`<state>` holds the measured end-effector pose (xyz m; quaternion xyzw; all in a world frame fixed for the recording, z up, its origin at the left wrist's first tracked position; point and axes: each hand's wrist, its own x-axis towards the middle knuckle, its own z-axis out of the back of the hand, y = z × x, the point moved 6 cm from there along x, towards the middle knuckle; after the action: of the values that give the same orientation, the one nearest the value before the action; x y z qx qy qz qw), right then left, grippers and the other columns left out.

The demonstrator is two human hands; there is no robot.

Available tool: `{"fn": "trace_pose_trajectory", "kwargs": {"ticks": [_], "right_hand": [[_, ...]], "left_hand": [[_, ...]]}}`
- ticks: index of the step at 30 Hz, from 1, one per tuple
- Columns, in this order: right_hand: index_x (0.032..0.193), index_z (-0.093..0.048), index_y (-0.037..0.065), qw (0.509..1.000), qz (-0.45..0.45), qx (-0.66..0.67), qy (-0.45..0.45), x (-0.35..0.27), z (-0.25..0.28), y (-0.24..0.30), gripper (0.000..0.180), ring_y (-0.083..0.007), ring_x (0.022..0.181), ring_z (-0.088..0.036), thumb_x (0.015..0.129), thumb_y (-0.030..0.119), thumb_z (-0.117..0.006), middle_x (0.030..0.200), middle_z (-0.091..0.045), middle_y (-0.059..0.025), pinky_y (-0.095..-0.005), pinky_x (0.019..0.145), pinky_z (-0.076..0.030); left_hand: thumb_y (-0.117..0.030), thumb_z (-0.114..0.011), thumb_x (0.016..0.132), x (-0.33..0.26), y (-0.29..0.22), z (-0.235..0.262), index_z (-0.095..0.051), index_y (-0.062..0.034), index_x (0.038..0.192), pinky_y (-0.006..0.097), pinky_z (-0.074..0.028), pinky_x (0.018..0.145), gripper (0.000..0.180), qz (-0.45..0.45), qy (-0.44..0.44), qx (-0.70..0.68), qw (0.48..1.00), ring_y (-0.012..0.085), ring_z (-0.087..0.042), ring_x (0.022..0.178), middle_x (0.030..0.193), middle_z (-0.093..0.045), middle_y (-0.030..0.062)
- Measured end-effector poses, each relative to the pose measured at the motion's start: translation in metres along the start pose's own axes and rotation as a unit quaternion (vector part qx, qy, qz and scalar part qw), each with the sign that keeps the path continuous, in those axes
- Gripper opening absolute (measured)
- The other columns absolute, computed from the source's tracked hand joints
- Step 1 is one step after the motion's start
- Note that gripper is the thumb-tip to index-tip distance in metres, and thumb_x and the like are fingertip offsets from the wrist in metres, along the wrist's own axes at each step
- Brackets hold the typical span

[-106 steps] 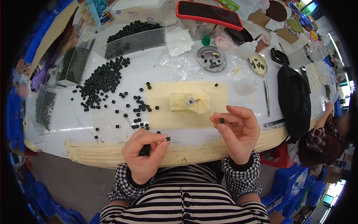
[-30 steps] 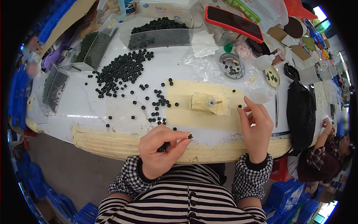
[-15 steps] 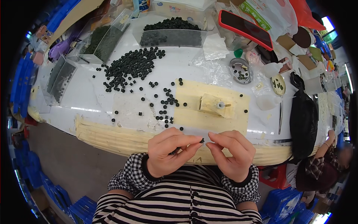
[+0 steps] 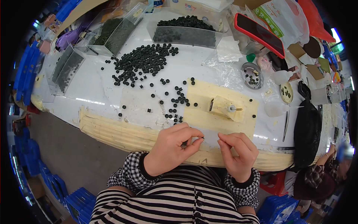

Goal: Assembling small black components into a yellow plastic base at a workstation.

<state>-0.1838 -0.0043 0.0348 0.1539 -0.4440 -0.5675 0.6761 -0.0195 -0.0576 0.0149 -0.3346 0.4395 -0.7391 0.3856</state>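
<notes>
My left hand is over the table's near edge, thumb and forefinger pinched on a small black round part, of which only a sliver shows at the fingertips. Another dark piece is partly visible under its curled fingers. A short gap to the right, my right hand has thumb and forefinger brought together. Whatever lies between those tips is too small to make out. Beyond the hands, a yellowish block with a metal pin sits on a yellow sheet. Loose black grooved parts lie to its left.
A large heap of black parts spreads farther back. Clear bins hold more of them. At right are a red-cased phone, a round glass dish, tweezers and a black bag. Padding lines the front edge.
My hands have drawn slightly apart. The black part at my left fingertips shows less than before. The whole view has shifted, moving the table's contents rightward in the picture.
</notes>
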Motion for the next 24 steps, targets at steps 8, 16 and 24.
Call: {"fn": "trace_pose_trajectory", "kwargs": {"ticks": [8, 16, 24], "right_hand": [[0.091, -0.069, 0.001, 1.0, 0.01, 0.0, 0.004, 0.001, -0.005, -0.003, 0.02, -0.0167, 0.059, -0.059, 0.072, -0.006, -0.072, 0.075, -0.063, -0.0088, -0.0249, 0.05, -0.046], [0.09, -0.069, 0.001, 1.0, 0.01, 0.001, 0.008, -0.001, -0.007, -0.002, 0.019, -0.017, 0.059, -0.059, 0.072, -0.006, -0.072, 0.074, -0.062, -0.009, -0.0252, 0.049, -0.046], [0.09, -0.069, 0.002, 0.998, -0.002, 0.001, 0.058, -0.001, -0.024, 0.006, 0.018, -0.02, 0.06, -0.059, 0.073, -0.002, -0.073, 0.075, -0.062, -0.0083, -0.0287, 0.051, -0.046]], "left_hand": [[-0.001, -0.067, 0.08, 0.003, 0.008, 0.03, -0.068, 0.0004, 0.092, 0.027, -0.041, 0.05, 0.012, 0.032, -0.044, 0.1, 0.993, 0.0163, -0.051, 0.054, 0.068, -0.057, 0.0085], [-0.002, -0.066, 0.082, 0.002, 0.014, 0.056, -0.069, 0.0016, 0.093, 0.023, -0.034, 0.05, 0.012, 0.046, -0.115, 0.04, 0.991, 0.0088, -0.044, 0.055, 0.064, -0.052, 0.0038], [-0.002, -0.067, 0.082, -0.01, 0.023, 0.073, -0.069, 0.002, 0.091, 0.022, -0.031, 0.053, 0.01, 0.067, -0.135, 0.011, 0.989, 0.0067, -0.041, 0.057, 0.063, -0.048, 0.0002]]}}
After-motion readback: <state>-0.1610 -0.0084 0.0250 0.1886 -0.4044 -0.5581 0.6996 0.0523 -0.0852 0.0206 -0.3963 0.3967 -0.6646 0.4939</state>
